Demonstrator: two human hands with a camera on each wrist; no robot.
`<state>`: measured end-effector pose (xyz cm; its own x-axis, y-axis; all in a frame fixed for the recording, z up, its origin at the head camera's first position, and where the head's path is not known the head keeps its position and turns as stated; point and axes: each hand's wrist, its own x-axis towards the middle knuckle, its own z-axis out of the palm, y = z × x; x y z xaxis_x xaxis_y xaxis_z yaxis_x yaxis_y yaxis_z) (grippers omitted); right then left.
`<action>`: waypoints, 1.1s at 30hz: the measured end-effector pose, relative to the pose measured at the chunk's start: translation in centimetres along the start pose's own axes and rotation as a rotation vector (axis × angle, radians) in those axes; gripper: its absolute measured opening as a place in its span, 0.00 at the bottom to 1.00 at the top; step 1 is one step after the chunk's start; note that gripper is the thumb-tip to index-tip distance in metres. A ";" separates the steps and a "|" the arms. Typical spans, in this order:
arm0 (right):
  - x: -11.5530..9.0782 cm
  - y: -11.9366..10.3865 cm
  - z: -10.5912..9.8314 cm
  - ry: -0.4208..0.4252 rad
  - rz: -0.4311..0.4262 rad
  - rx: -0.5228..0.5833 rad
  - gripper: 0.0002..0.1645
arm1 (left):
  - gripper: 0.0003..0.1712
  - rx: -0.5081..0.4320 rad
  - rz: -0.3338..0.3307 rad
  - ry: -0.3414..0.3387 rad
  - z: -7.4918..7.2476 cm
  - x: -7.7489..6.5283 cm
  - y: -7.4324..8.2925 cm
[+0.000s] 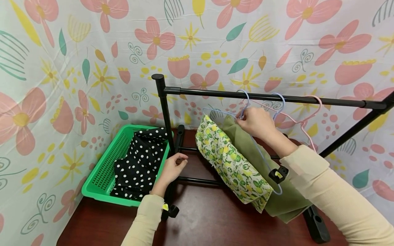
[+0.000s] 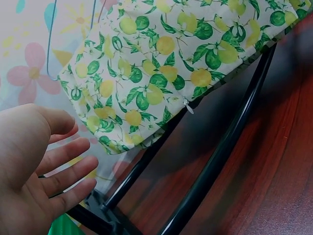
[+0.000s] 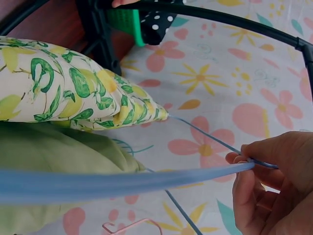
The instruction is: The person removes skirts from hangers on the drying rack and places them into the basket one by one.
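My right hand [image 1: 258, 123] pinches a light blue hanger [image 1: 222, 112] near its neck, just below the rail. The hook of this hanger goes over the black rail [image 1: 203, 92]. From it hangs a white cushion cover [image 1: 229, 160] with a lemon print; a small zipper pull [image 2: 188, 106] shows at its edge in the left wrist view. Behind it an olive green cloth [image 1: 284, 201] hangs from a second blue hanger [image 1: 282, 102]. My left hand [image 1: 173, 168] holds nothing, fingers relaxed, beside the rack's left post [image 1: 166, 118] and the green basket [image 1: 89, 191].
A black cloth [image 1: 138, 164] with white dots lies in the basket. A bare pink hanger [image 1: 318, 102] hangs on the rail to the right. The rack's feet [image 1: 317, 223] stand on a dark wooden table [image 1: 197, 222], and a flower-print curtain [image 1: 191, 37] closes off the back and left.
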<state>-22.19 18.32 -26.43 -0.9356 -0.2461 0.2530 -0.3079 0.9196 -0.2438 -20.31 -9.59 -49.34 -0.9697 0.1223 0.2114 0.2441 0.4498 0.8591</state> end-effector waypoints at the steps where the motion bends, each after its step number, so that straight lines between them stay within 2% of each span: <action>1: 0.1 -0.1 -0.1 0.000 0.004 -0.001 0.16 | 0.06 -0.003 0.003 0.001 0.0 0.0 0.1; 8: 0.3 -0.6 -0.7 0.041 -0.019 -0.002 0.15 | 0.07 -0.021 0.007 -0.012 0.6 0.2 0.3; 11: 0.3 -0.8 -1.0 0.058 -0.018 -0.007 0.18 | 0.07 -0.036 0.001 -0.018 0.9 0.2 0.3; 15: 0.3 -1.0 -1.2 0.083 -0.011 -0.003 0.20 | 0.08 -0.064 -0.022 -0.024 1.4 0.3 0.3; 19: 0.2 -1.0 -1.4 0.112 -0.019 0.002 0.15 | 0.09 -0.085 -0.036 -0.022 1.8 0.3 0.3; 27: 0.1 -1.3 -1.5 0.127 -0.019 0.005 0.10 | 0.12 -0.118 -0.085 -0.033 2.8 0.4 0.2; 33: 0.0 -1.7 -1.7 0.134 -0.024 -0.001 0.12 | 0.17 -0.133 -0.137 -0.021 3.6 0.4 0.5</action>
<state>-21.42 17.25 -24.44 -0.8964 -0.2249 0.3819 -0.3295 0.9145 -0.2349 -20.51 -6.16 -50.48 -0.9930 0.0870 0.0798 0.1050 0.3424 0.9337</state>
